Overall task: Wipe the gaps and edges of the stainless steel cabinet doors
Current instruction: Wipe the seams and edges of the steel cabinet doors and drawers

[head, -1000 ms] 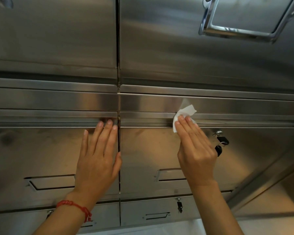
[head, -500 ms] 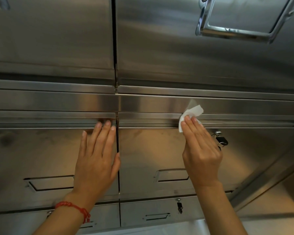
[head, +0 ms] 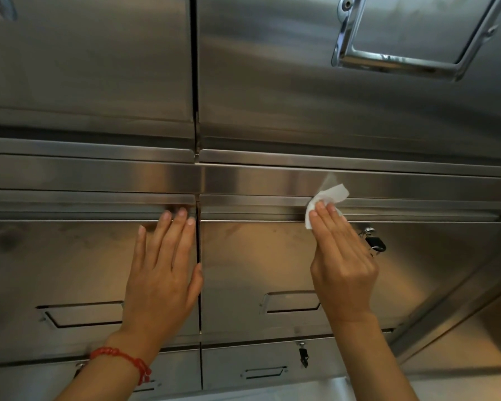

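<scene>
**Wiping top edge of right-hand door: slip risks**

I am watching the right hand (head: 343, 261) pressing a white wipe (head: 326, 198) with extended fingers (head: 320, 211) flat on it, against the horizontal gap along the top edge of the right cabinet door (head: 258, 256). The left hand (head: 164, 273) is lying open, fingers spread, bracing the left cabinet door (head: 55, 264) just beside the vertical gap (head: 198, 244). Risk: the wipe is pinned, not gripped, so it could bunch or drop. The padlock (head: 375, 243) is sitting near the knuckles and could snag.
</scene>
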